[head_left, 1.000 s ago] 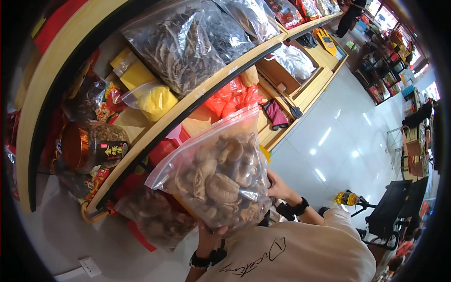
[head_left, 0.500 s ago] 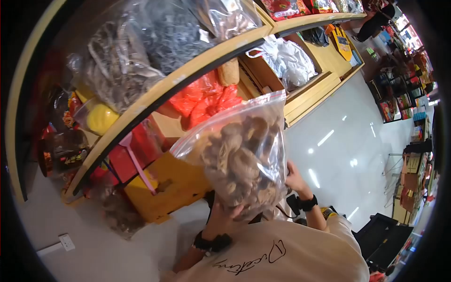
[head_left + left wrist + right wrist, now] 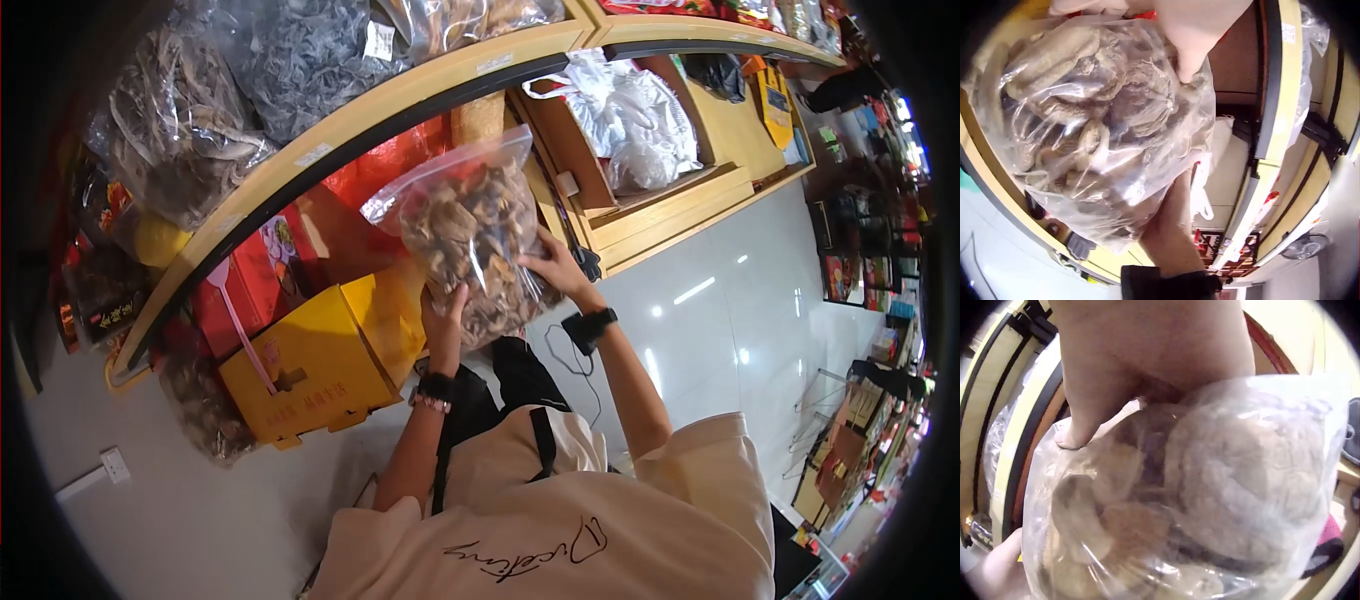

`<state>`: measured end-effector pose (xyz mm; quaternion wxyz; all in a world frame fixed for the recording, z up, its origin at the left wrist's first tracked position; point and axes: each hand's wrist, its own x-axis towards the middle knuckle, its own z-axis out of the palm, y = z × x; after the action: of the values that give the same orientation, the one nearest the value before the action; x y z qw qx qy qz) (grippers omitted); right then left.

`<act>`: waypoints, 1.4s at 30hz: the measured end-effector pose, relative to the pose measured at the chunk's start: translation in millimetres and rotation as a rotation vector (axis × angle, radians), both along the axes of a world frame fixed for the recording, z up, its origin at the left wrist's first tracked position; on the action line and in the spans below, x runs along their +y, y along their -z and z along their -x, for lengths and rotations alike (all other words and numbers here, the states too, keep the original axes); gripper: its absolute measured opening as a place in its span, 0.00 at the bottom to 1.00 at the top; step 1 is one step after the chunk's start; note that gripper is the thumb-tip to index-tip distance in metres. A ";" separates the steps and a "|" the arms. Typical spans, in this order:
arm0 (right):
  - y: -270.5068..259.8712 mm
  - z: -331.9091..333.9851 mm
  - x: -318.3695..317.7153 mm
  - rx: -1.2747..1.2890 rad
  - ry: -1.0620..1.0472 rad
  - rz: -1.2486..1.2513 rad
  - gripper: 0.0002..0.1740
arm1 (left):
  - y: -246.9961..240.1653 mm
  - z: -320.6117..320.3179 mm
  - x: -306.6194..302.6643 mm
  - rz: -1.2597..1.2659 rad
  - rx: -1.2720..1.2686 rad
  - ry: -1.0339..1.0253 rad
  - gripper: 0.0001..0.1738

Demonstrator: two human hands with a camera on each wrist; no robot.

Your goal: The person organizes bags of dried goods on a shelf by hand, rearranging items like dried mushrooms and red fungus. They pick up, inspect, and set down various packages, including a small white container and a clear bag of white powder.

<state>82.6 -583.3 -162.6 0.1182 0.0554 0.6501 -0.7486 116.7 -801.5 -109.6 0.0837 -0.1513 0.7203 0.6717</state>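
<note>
A clear zip bag of dried mushrooms (image 3: 470, 235) is held up in front of the lower shelf, its zip edge pointing away from the body. From the left side, the left hand (image 3: 443, 328) grips the bag's lower part, its thumb lying on the plastic. The right hand (image 3: 562, 272) holds the opposite side, its thumb also on the front. Close up in the left wrist view, brown wrinkled mushrooms (image 3: 1141, 103) press against the film. In the right wrist view the right hand (image 3: 1147, 350) covers the bag's upper part, and its fingers behind are largely hidden.
A yellow carton (image 3: 310, 370) with a pink spoon (image 3: 240, 330) over it stands left of the bag, beside a red box (image 3: 240, 290). Another mushroom bag (image 3: 205, 400) lies further left. Large bags of dried goods (image 3: 290, 80) fill the upper shelf. A cardboard box (image 3: 690, 90) holds white plastic bags.
Both hands have moved the mushroom bag away from the body, toward the shelf, with the arms now stretched out. The head view has shifted, showing more of the yellow carton.
</note>
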 end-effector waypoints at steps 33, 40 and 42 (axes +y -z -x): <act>52.0 -65.7 -31.8 0.056 0.259 -0.728 0.33 | 32.0 -113.1 -53.4 0.223 -0.261 0.470 0.28; -3.5 -127.1 -76.7 0.080 0.171 -0.735 0.27 | -39.2 -149.7 -102.5 0.228 -0.059 0.507 0.23; -21.5 -137.3 -102.0 0.176 0.152 -0.677 0.25 | -60.8 -154.8 -120.4 0.282 0.060 0.489 0.22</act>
<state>219.9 -685.3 -141.1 -0.0194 0.0748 0.8628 -0.4995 271.5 -921.9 -48.8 0.2001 0.0368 0.8238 0.5290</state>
